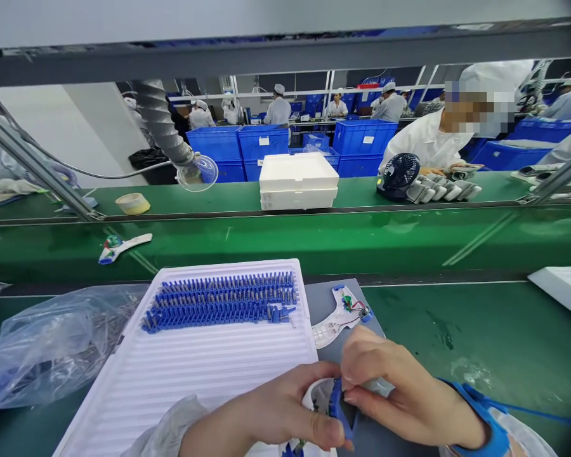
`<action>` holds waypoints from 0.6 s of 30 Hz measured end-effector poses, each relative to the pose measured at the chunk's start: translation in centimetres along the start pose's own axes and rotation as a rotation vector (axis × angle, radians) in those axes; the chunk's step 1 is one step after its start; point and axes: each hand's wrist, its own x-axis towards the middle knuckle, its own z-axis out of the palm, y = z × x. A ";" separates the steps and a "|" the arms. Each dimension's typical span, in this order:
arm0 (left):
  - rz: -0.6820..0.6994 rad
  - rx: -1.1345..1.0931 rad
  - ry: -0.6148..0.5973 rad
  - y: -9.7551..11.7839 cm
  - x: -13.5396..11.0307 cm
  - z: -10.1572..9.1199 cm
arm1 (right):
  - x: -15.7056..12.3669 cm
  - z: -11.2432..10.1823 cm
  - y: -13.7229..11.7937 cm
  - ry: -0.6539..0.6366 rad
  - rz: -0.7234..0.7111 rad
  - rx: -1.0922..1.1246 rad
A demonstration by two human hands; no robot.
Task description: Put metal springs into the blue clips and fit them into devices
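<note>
My left hand (297, 406) is wrapped round a white plastic housing (316, 395) with a blue end piece (337, 406), tilted in the grip. The fingertips of my right hand (387, 384) are pinched together against that blue piece; whatever they hold is hidden. A blue band circles my right wrist. Just beyond my hands, a white housing half (330, 330) with a green circuit board and wires lies on a grey mat (321, 293). To the left is a white ribbed tray (204, 374). Rows of small blue parts with metal springs (223, 298) stand in its far end.
A clear plastic bag (71, 343) lies left of the tray. Another white housing (128, 246) rests on the green belt. Across it stand white boxes (297, 181), a tape roll (133, 203), a dark fan (398, 176) and a co-worker (438, 139). A grey duct (164, 120) hangs at left.
</note>
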 end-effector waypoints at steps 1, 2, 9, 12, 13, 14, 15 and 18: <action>0.009 0.011 -0.001 0.0 0.0 0.0 | 0.0 -0.1 -0.2 -0.028 0.029 -0.001; 0.019 0.014 -0.007 0.1 -0.1 0.0 | 0.0 -0.2 -0.3 -0.052 0.048 0.001; 0.181 -0.052 0.027 0.4 -0.1 -0.4 | -1.0 -0.3 -0.8 -0.023 0.057 0.045; 0.167 0.000 0.019 0.7 -0.4 -0.2 | -0.8 -0.2 -0.4 0.077 0.016 0.015; 0.159 0.020 0.006 0.8 -0.5 -0.1 | -0.6 -0.2 -0.2 0.089 -0.003 0.009; 0.156 0.043 -0.007 0.8 -0.7 -0.1 | -0.4 -0.2 -0.1 0.092 -0.018 0.000; 0.155 0.068 -0.014 0.8 -0.9 -0.1 | -0.2 -0.2 0.0 0.088 -0.032 -0.012; 0.161 0.169 -0.016 0.2 -0.5 -0.3 | 0.1 -0.1 0.1 0.067 -0.057 -0.053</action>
